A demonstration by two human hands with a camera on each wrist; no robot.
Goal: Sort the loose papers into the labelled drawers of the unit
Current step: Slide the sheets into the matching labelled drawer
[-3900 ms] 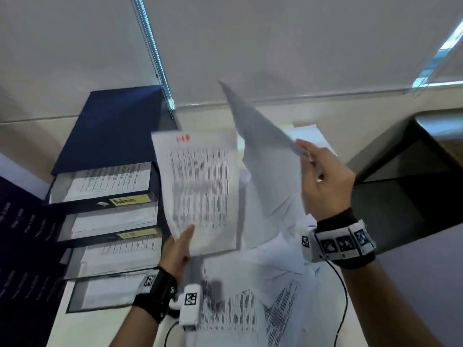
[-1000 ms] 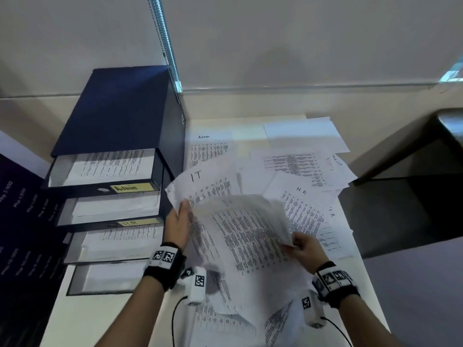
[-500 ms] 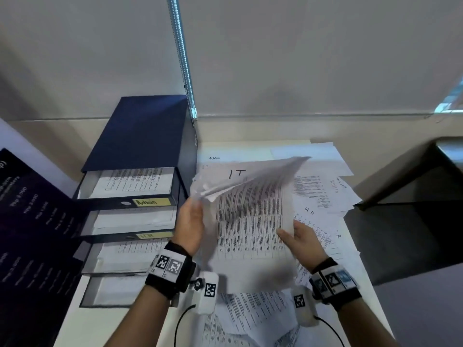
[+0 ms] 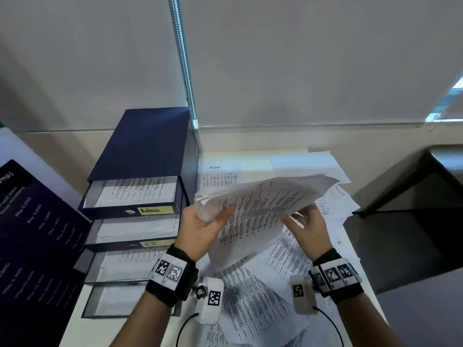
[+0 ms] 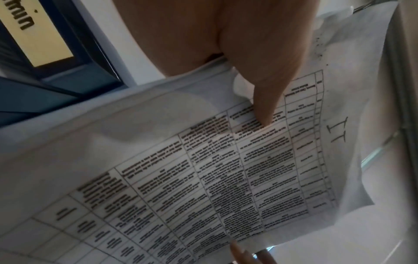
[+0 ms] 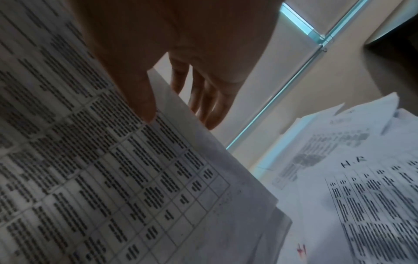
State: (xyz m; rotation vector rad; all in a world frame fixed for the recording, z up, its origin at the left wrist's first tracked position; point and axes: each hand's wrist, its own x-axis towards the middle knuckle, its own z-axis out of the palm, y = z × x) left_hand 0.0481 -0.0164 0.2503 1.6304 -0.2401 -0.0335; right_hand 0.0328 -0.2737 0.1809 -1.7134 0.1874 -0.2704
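Observation:
My left hand point(image 4: 215, 219) grips the left edge of a bundle of printed sheets point(image 4: 260, 209), thumb on top. The top sheet is marked "IT" point(image 5: 337, 132). My right hand point(image 4: 299, 219) pinches the bundle's right edge, with the thumb point(image 6: 144, 105) on the printed face and the fingers behind it. The bundle hangs tilted above the loose papers point(image 4: 250, 301) on the white table. To the left stands the dark blue drawer unit point(image 4: 145, 141) with its drawers pulled out. Its top drawer is labelled "Admin" point(image 4: 156, 210) and the second "HR" point(image 4: 152, 243). Both hold sheets.
Loose sheets marked "Admin" point(image 4: 218, 176) and "HR" point(image 6: 353, 163) lie on the table behind and right of the bundle. A dark printed board point(image 4: 32, 234) leans at the left. A dark desk point(image 4: 413, 216) stands to the right. A blind chain point(image 4: 184, 71) hangs above the unit.
Both hands have raised the bundle off the pile and tipped it flatter. My right hand has shifted up along its right edge.

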